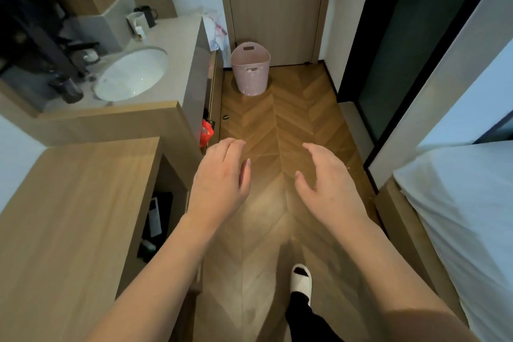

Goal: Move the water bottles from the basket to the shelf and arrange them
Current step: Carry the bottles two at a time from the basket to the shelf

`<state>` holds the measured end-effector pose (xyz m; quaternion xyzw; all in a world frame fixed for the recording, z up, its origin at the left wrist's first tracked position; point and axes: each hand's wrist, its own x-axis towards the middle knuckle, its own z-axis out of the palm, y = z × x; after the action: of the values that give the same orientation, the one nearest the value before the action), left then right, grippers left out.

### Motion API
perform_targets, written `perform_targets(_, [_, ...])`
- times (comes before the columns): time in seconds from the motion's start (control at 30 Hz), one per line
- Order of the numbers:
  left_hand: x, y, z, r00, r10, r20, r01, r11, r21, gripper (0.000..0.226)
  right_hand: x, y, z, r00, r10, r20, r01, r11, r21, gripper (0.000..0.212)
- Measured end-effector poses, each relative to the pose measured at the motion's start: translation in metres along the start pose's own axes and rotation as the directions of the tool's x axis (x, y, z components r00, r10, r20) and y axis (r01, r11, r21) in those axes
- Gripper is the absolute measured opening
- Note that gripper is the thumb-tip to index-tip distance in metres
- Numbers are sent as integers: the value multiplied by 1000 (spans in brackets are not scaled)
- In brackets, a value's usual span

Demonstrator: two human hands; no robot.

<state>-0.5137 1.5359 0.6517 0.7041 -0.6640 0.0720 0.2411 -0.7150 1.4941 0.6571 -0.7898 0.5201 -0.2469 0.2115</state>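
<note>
Pink basket (250, 69) far, on floor by door, contents hidden. Left hand (219, 178) and right hand (327, 183) relaxed, holding nothing. Advice: walk close, crouch, then reach inside for bottles.

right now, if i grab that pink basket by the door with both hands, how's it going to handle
The pink basket looks like thin perforated plastic, so probably light and a little flexible when squeezed. It is tall and tapers to a narrower base, so a push near the rim may tip it. Its handle cutouts should give a secure hold. The left hand and right hand are empty.
</note>
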Motion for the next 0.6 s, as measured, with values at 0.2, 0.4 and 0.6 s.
perform_targets(0.2, [133,2,53,999,8,33,-10,999,51,36,135,48,-22,1000,0,28,1,1000,-17,53])
perform_targets(0.4, [238,-10,100,1000,-7,18,7,1000,28,33,254,79,-22,998,-18,54,19,1000,-17,53])
perform_targets(0.6, [360,-56,168,999,-41,2,40,999,29,35,397,108,7,997,-13,76,16,999,-40,54])
